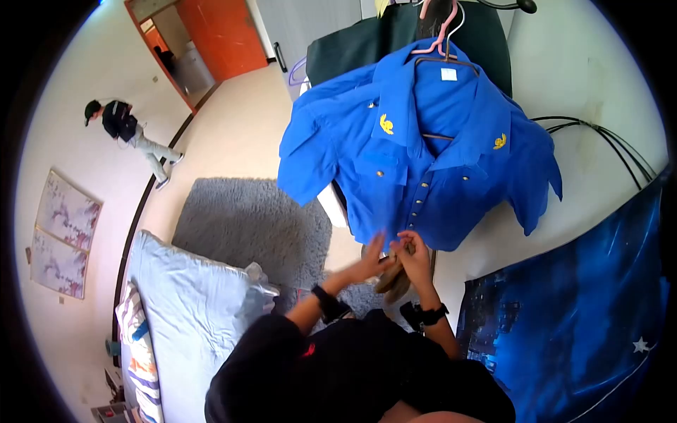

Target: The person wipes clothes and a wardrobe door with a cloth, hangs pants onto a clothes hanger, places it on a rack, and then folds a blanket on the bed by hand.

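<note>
Working remotely, I judged a light touch best, the left hand [374, 261] spread loosely and the right [415, 255] curled, its grasp unclear, near the blue short-sleeved cloth shirt [444, 187] hanging far right.

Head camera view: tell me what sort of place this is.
Probably a bedroom or dorm room: light-blue bedding, a shaggy grey rug and a blue shirt on a hanger suggest it.
</note>
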A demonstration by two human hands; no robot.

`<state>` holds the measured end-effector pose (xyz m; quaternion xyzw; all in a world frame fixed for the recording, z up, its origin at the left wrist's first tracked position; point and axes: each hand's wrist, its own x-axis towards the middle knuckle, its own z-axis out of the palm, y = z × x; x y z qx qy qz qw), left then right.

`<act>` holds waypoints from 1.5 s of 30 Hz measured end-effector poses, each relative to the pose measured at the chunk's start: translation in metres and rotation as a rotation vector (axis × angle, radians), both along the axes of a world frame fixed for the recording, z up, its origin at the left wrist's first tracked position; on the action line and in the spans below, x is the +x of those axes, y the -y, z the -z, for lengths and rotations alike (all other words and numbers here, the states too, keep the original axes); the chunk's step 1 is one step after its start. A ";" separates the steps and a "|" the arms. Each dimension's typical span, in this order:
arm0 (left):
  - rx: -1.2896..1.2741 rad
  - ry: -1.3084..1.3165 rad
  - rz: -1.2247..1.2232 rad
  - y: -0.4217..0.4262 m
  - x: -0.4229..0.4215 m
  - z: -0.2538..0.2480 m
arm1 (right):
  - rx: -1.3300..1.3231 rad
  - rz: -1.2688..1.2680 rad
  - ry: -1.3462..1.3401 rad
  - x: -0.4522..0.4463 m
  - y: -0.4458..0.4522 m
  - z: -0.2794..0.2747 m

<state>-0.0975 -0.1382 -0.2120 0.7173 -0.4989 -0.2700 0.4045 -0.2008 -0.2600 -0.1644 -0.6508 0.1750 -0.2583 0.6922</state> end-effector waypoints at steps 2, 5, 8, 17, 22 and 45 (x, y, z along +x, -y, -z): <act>-0.010 -0.547 -0.056 -0.017 -0.019 0.009 | -0.012 -0.013 0.067 -0.002 -0.013 -0.025; 0.032 -0.608 0.077 -0.033 0.002 -0.008 | 0.010 -0.067 0.085 -0.017 -0.019 -0.057; 0.000 -0.418 -0.189 -0.039 0.019 -0.052 | -0.280 -0.073 -0.030 -0.024 -0.010 -0.065; -0.227 -0.030 -0.349 -0.055 0.011 -0.116 | -0.808 -0.018 -0.514 -0.038 -0.013 -0.004; -0.308 0.568 -0.252 -0.065 0.026 -0.119 | -0.720 0.035 -0.885 -0.041 -0.010 -0.016; -1.057 0.374 -0.273 0.118 0.082 -0.388 | -1.099 0.649 0.445 0.115 0.090 -0.344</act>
